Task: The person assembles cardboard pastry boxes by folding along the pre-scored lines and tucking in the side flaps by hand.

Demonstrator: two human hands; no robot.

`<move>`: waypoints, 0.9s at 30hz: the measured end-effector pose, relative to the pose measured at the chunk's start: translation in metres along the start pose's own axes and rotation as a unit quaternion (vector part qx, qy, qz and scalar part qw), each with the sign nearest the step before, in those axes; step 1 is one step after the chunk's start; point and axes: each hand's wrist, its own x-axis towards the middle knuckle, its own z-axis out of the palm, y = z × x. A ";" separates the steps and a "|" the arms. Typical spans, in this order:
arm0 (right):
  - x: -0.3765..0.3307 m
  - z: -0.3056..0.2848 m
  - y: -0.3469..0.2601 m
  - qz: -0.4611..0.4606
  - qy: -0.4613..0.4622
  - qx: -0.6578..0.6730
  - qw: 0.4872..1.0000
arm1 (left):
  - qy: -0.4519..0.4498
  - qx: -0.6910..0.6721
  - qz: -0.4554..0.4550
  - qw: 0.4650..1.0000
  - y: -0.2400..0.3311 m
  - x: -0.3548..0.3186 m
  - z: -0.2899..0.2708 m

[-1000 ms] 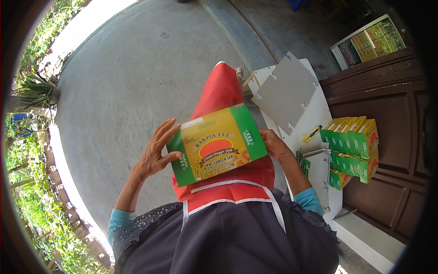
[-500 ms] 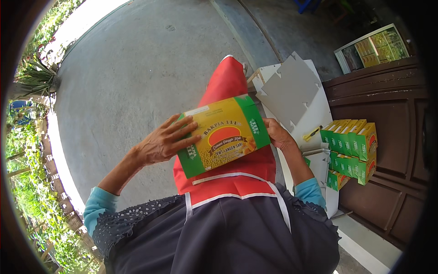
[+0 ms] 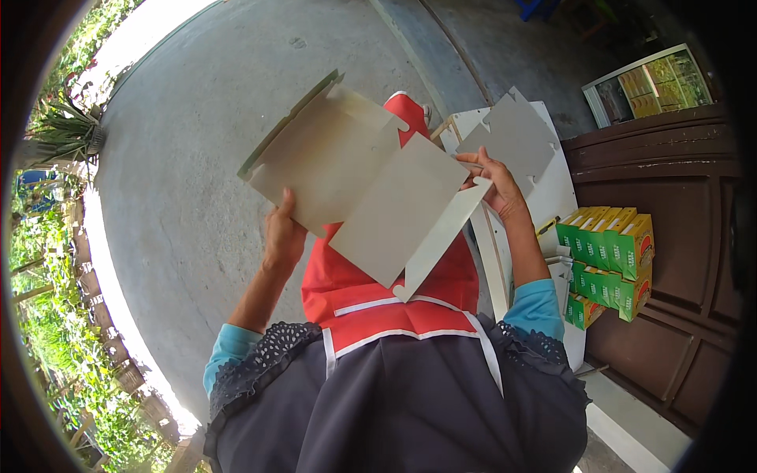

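An unfolded cardboard box (image 3: 398,209) is held over my lap, its plain greyish inside facing up. Its far left wall stands folded up, and a narrow flap bends along the near right side. My left hand (image 3: 283,234) grips the lower left edge, thumb on top and fingers underneath. At the right edge, beside the narrow flap, my right hand (image 3: 495,185) pinches the card. The printed outside is turned away from view. Beneath the box lies my red apron (image 3: 347,276).
To the right, a white table (image 3: 530,206) carries flat grey card blanks (image 3: 512,146) and a yellow cutter-like tool (image 3: 547,226). Several green and yellow boxes (image 3: 607,248) are stacked by a brown wooden panel (image 3: 658,193). A potted plant (image 3: 67,130) stands far left.
The box was folded flat with its green and yellow print up; now it is spread apart, inside up. My left hand moved to its lower edge; my right hand shifted up.
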 end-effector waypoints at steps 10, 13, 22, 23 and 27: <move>0.012 0.016 -0.067 -0.263 0.247 -0.434 0.826 | 0.033 -0.036 0.030 0.998 -0.042 -0.058 0.035; 0.032 0.049 -0.084 -0.367 0.145 -0.664 0.636 | 0.025 -0.073 0.005 0.997 -0.047 -0.073 0.040; 0.060 0.072 -0.048 -0.174 -0.103 -0.568 0.798 | 0.025 -0.123 -0.028 0.992 -0.056 -0.108 0.008; 0.063 0.080 -0.040 -0.193 -0.104 -0.568 0.793 | 0.046 -0.129 -0.023 0.990 -0.058 -0.110 -0.002; 0.062 0.083 -0.011 -0.293 -0.038 -0.676 0.675 | 0.103 -0.079 0.075 0.989 -0.022 -0.099 -0.042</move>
